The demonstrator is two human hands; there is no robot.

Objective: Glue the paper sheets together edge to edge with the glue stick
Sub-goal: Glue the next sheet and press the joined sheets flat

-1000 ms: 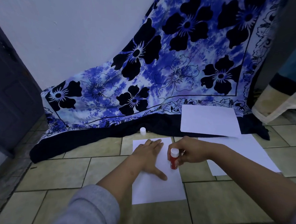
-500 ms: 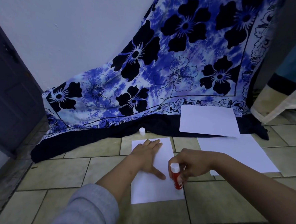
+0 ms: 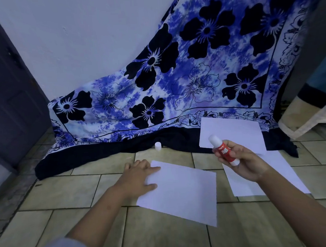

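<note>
A white paper sheet (image 3: pixel 183 192) lies skewed on the tiled floor in front of me. My left hand (image 3: pixel 137 177) rests on its left edge, index finger and thumb spread flat on the paper. My right hand (image 3: pixel 242 162) grips a red glue stick (image 3: pixel 223 149) above the floor, its white tip pointing up and left. A second sheet (image 3: pixel 287 175) lies on the floor to the right, partly hidden by my right hand. A third sheet (image 3: pixel 233 133) leans on the cloth behind it. The glue stick's white cap (image 3: pixel 157 145) stands at the cloth's edge.
A blue floral cloth (image 3: pixel 175 84) with a dark hem hangs from the wall and spreads onto the tiles (image 3: pixel 63 192). A dark door (image 3: pixel 7 85) stands at the left. Beige fabric (image 3: pixel 307 118) lies at the right.
My right hand has lifted the glue stick off the sheet's right edge, up and to the right. The sheet under my left hand has turned from upright to skewed.
</note>
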